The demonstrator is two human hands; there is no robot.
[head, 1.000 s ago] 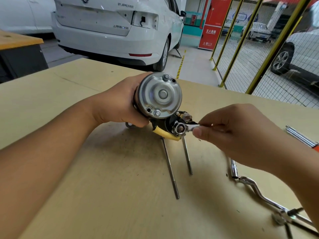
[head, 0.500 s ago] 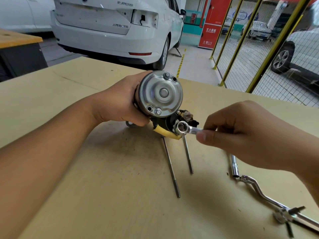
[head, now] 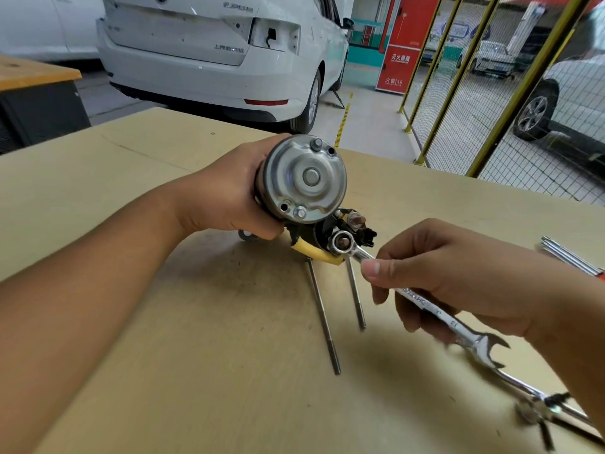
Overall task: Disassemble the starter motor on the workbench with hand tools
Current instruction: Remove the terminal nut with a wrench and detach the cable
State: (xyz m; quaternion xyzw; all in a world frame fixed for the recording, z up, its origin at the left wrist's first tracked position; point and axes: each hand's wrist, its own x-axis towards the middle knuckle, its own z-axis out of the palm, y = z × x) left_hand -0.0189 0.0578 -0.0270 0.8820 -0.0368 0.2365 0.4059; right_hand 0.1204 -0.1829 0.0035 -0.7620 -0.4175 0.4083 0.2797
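The starter motor stands at the middle of the workbench, its round silver end cap facing me. My left hand grips its body from the left. A combination wrench has its ring end on a nut at the solenoid terminal below the cap, beside a yellow-sleeved cable. My right hand holds the wrench shaft, thumb on top; the open-jaw end sticks out toward me. Two long through bolts lie on the bench under the motor.
More tools lie at the right: a speed brace with socket near the front right, and thin metal rods by the right edge. Beyond the bench stand a white car and a yellow mesh fence.
My right hand has swung the wrench handle down toward me, so its open-jaw end now shows. The left hand and motor have barely moved.
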